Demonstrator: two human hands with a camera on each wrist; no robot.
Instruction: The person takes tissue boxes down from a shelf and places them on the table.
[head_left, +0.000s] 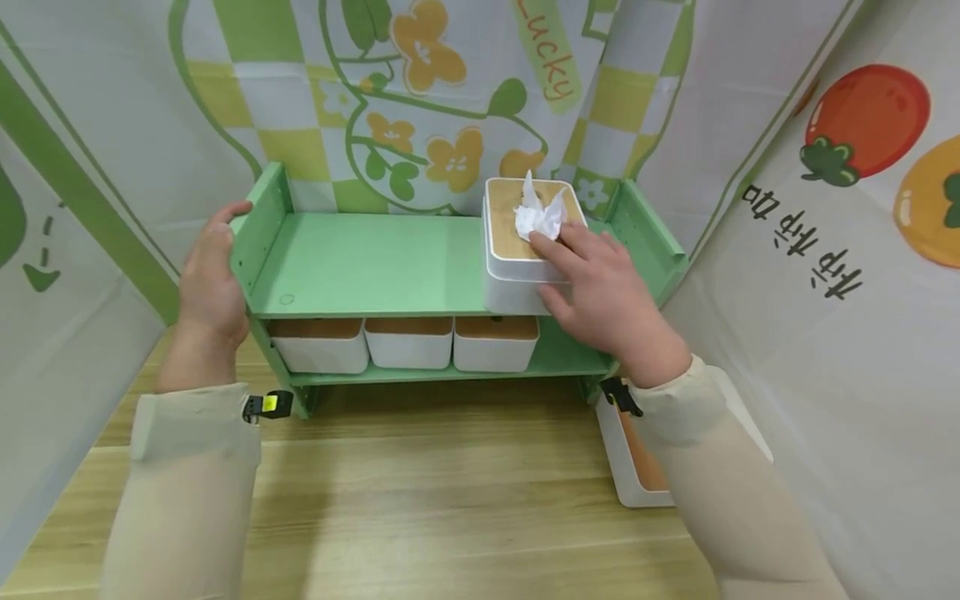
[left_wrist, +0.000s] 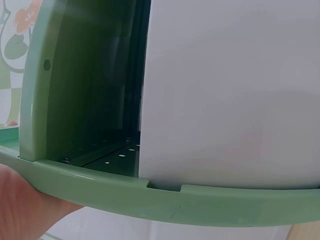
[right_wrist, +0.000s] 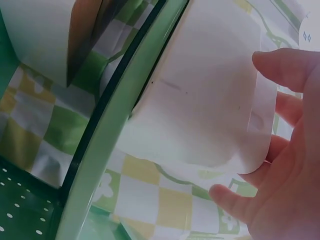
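Observation:
A two-tier green shelf [head_left: 375,258] stands against the printed cloth. At its left end panel, my left hand [head_left: 212,279] grips the edge with the fingertips over the top; part of that hand shows below the green edge in the left wrist view. A white tissue box [head_left: 510,292] with a wooden lid sits at the right of the upper tier, a white tissue [head_left: 540,215] sticking up from its slot. My right hand [head_left: 600,287] lies on the box, extended fingers on the lid beside the tissue and thumb at the front side.
On the lower tier, white bins with brown insides stand in a row: a left bin [head_left: 322,350], a middle bin [head_left: 408,346] and a right bin [head_left: 495,346]. Another white bin [head_left: 626,467] sits on the wooden surface [head_left: 420,500], partly behind my right forearm. Cloth walls [head_left: 847,350] enclose both sides.

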